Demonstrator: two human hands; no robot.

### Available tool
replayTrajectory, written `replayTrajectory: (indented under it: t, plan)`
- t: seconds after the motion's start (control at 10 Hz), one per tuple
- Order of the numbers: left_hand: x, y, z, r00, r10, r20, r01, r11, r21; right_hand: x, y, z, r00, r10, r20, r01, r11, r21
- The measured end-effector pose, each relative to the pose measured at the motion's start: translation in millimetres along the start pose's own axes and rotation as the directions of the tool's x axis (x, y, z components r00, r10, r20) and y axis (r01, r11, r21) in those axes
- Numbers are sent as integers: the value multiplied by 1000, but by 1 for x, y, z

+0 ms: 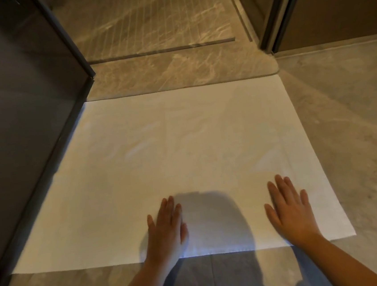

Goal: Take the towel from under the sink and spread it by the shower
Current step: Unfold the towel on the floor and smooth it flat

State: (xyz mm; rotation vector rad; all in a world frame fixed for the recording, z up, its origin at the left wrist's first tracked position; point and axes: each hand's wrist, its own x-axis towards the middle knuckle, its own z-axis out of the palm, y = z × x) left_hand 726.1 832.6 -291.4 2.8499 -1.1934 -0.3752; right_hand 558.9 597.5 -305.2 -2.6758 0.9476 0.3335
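A white towel lies spread flat on the marble floor, its far edge along the raised shower threshold. My left hand rests palm down on the towel near its front edge, fingers apart. My right hand lies flat on the towel to the right, fingers spread as well. Neither hand holds anything. The towel's left edge runs along the dark glass panel.
A dark glass shower panel with a metal frame stands on the left. Another dark panel with a frame stands at the back right. The ribbed shower floor lies beyond the threshold. Bare marble floor extends on the right.
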Motion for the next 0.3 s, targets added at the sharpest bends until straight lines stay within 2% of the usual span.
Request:
replayTrajectory:
  t: [0.1, 0.3]
  plan:
    - [5, 0, -7, 993, -110, -51, 101, 983, -157, -2, -15, -17, 996, 3, -87, 6, 994, 108]
    - [23, 29, -21, 983, 24, -181, -36, 997, -65, 13, -60, -27, 984, -139, -113, 150, 984, 98]
